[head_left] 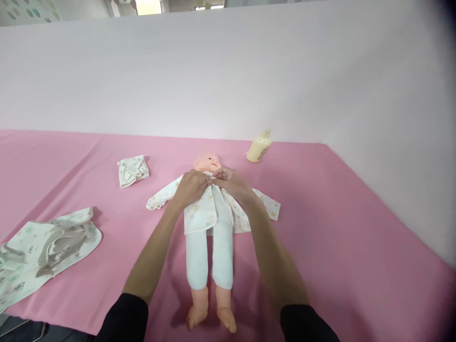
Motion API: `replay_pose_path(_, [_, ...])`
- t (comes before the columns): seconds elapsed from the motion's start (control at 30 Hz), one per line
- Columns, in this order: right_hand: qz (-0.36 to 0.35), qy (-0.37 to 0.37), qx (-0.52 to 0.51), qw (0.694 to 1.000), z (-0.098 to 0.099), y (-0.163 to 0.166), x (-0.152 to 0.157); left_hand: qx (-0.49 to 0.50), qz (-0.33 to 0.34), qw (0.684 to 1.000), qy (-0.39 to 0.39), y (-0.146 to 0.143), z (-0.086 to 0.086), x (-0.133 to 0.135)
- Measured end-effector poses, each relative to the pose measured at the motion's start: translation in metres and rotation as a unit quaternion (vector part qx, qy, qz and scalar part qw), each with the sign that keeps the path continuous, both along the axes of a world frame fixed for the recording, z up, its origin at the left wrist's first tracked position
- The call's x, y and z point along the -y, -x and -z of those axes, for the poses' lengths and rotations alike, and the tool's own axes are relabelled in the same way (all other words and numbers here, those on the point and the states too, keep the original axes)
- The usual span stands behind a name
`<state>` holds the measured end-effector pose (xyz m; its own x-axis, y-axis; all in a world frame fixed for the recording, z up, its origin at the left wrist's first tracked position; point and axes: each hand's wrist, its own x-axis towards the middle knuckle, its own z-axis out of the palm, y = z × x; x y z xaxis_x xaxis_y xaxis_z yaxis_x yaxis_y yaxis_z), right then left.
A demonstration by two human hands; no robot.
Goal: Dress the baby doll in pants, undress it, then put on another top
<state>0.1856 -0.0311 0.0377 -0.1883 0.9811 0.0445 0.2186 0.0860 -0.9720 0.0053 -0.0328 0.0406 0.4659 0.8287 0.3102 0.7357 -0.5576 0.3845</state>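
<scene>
A baby doll (209, 247) lies on its back on the pink sheet (320, 228), head away from me and bare feet toward me. It wears a white printed top (203, 213) and pale trousers. Both my hands rest on its chest just below the chin. My left hand (190, 187) pinches the top's left front edge at the collar. My right hand (233, 183) pinches the other edge, fingertips meeting my left hand's. The closure between the fingers is too small to make out.
A small folded white cloth (133, 171) lies left of the doll's head. A cream bottle (259, 148) lies on its side at the back right. A larger printed garment (46, 249) lies crumpled at the left edge. A white wall runs behind and along the right.
</scene>
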Motion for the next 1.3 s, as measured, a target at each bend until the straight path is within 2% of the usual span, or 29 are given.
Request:
replay_pose_path(0.3, [0.008,-0.006,0.003,1.000,0.001,0.002,-0.001,0.059,-0.016,0.998,0.014,-0.002,-0.004,0.000])
replay_pose_path(0.53, [0.020,-0.020,0.001,1.000,0.013,0.004,-0.010,0.009,-0.031,0.998,0.062,-0.004,-0.006,0.004])
replay_pose_path(0.83, [0.014,-0.035,0.018,0.999,0.005,0.004,-0.005,0.048,-0.043,0.997,0.051,-0.005,0.000,0.000])
replay_pose_path(1.03, [-0.014,-0.061,0.048,0.997,0.005,0.003,-0.003,0.007,-0.015,0.998,0.068,-0.001,0.005,-0.001])
replay_pose_path(1.3, [-0.038,-0.062,0.039,0.997,0.001,-0.004,-0.002,0.122,0.081,0.971,0.187,0.011,-0.002,0.000])
